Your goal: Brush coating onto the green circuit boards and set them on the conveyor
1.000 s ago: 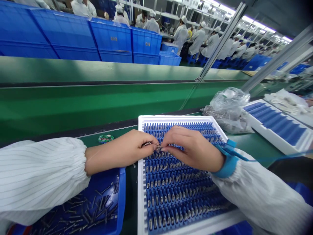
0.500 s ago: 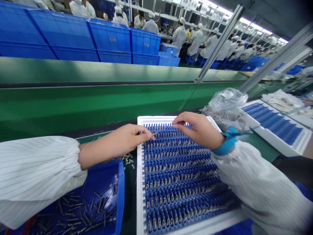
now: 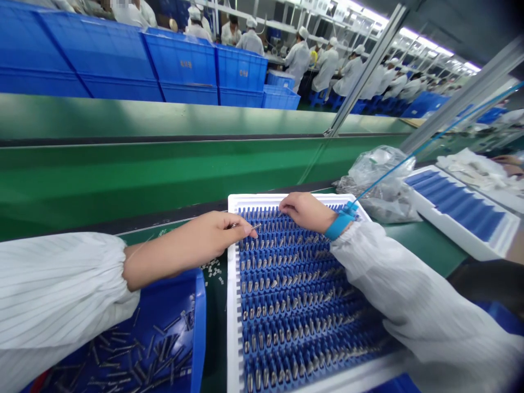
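A white foam tray (image 3: 234, 305) with blue slotted strips stands in front of me, its rows filled with small shiny metal rods (image 3: 282, 376). My left hand (image 3: 223, 232) is over the tray's left edge, thumb and fingers pinched on thin metal rods (image 3: 256, 226) with ridges like a thread or spiral. My right hand (image 3: 305, 212) bends down over the back row, fingertips pinched together at the slots; whether a rod is between them is hidden. A blue wristband (image 3: 341, 221) with a cord circles my right wrist.
A blue bin (image 3: 198, 333) of loose metal rods stands at lower left, beside small pale bits (image 3: 213, 268). At right lie a clear plastic bag (image 3: 385, 169) and another white tray (image 3: 446, 218). Behind run a green ledge (image 3: 164, 169), blue crates (image 3: 180, 60) and seated workers.
My right hand has moved left and slightly down along the back row, and its wristband cord now stretches up to the right. My left hand has hardly moved, still pinching the rods.
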Motion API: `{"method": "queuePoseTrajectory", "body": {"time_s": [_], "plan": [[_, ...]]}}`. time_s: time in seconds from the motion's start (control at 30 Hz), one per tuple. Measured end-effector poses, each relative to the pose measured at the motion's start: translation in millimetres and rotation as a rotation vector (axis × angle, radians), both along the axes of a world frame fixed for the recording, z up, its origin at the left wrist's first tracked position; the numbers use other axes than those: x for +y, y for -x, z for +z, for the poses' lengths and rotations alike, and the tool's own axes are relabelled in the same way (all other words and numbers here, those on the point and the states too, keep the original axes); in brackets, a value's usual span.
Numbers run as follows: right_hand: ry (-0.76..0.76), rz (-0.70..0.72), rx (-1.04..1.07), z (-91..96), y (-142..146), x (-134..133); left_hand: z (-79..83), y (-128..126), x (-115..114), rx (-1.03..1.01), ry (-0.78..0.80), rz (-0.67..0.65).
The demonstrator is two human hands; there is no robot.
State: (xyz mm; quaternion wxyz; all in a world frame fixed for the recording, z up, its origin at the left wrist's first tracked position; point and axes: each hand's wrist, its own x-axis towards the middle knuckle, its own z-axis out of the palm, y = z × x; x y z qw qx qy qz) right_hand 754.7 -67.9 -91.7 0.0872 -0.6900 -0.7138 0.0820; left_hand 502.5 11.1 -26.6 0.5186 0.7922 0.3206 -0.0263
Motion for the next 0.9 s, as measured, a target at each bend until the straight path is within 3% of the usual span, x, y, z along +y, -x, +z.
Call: {"method": "queuePoseTrajectory", "body": {"time_s": [0.37,0.7,0.9], "plan": [[0.071,0.016,-0.083,6.1,6,5,-0.9,0,1,0.033,-0.002,-0.011],[0.06,0.028,0.056,2.7,3,6,-0.4,-2,0,0.063,0.015,-0.008],[-0.069,0.034,0.311,30.9,18,-8,-1.6,-1,-2,0.025,0.083,-0.041]]}}
